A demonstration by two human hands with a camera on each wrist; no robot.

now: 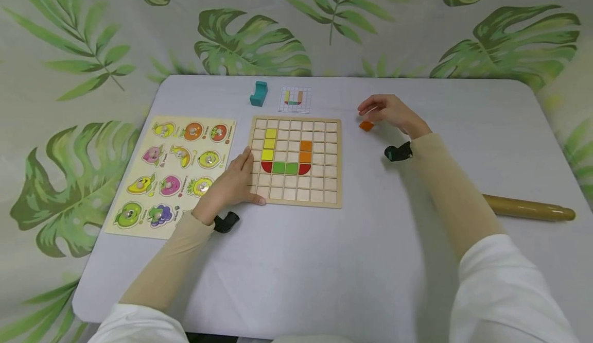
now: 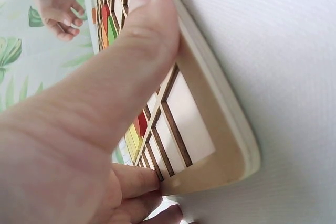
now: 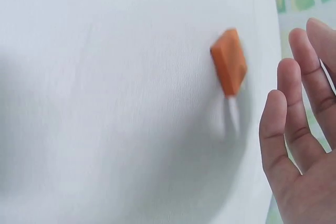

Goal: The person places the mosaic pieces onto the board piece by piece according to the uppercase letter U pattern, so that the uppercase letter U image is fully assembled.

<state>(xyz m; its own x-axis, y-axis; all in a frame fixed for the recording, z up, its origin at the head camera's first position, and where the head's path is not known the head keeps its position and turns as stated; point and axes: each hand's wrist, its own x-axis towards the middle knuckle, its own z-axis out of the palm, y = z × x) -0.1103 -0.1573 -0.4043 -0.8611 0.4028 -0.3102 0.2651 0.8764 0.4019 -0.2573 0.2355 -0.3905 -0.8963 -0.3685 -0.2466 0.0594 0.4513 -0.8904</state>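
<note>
A wooden grid board (image 1: 294, 193) lies mid-table. On it, three yellow squares (image 1: 269, 144), two orange squares (image 1: 306, 151), two green squares (image 1: 285, 168) and two red rounded corner pieces (image 1: 266, 167) form a U. My left hand (image 1: 233, 181) holds the board's near left corner, thumb along the near edge (image 2: 142, 40), fingers at the left side. My right hand (image 1: 389, 114) hovers right of the board, fingers loosely bent and holding nothing. Just below its fingertips is an orange block (image 3: 229, 62), tilted and slightly blurred; whether it rests on the cloth I cannot tell.
Behind the board lie a pattern card (image 1: 295, 100) showing a similar U and a teal notched block (image 1: 259, 94). A fruit puzzle board (image 1: 185, 175) lies at the left, partly beneath my left wrist. A brown cylindrical roll (image 1: 530, 208) lies right of my right forearm.
</note>
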